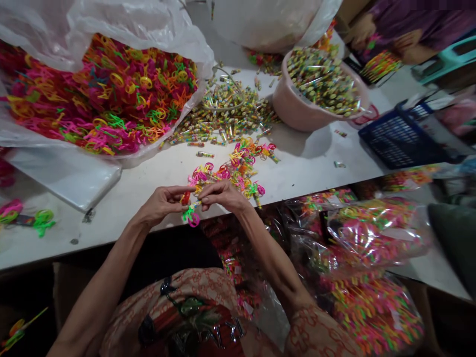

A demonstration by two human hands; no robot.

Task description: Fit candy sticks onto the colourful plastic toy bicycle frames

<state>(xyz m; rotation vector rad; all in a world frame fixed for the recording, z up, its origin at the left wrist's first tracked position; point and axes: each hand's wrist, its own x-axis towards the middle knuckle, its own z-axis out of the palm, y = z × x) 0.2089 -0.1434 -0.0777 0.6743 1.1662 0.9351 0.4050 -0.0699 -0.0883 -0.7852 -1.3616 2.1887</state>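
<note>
Both my hands meet over the table's near edge. My left hand (161, 203) is closed, thumb and fingers pinching small coloured plastic toy pieces (191, 216) in red, green and magenta. Fingertips of my right hand (225, 196) pinch what looks like a small tube beside those pieces; the fingers partly hide it. Just beyond my hands lies a loose heap of bright plastic toys with tubes (241, 171). Farther back spreads a pile of small clear tubes with coloured contents (226, 111).
A large white plastic bag (130, 22) full of coloured plastic pieces stands at left, flat clear bags (70, 173) below it. A pink basin (297, 109) holds tubes. Right are a blue basket (394, 139) and packed bags (375, 233). Another person's hands (407, 42) show top right.
</note>
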